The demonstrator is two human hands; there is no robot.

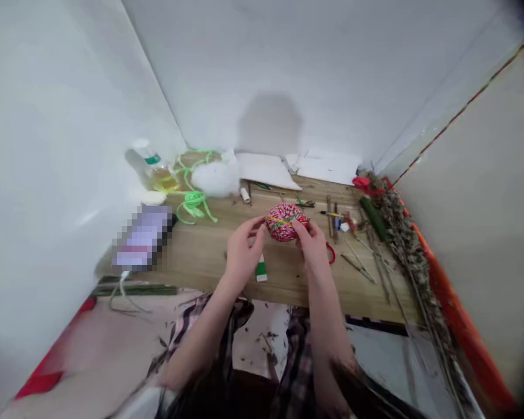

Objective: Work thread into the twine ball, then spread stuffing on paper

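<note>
Our left hand [243, 250] grasps the left edge of a round red-and-white bundle [282, 233] | our right hand [313, 244] pinches its right side, thumb on top | we see the bundle between both hands, over the middle of the wooden table [201, 250] | green-and-white block [261, 270] near our left hand | red loop [333, 254] just beside our right hand

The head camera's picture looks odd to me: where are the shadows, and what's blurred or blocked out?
In the head view, a soft, rounded shadow falls on the back wall; also in the head view, coarse square blocks mask the phone; the head view's right-hand corners darken; and in that same view the red-and-white ball looks slightly soft.
</note>
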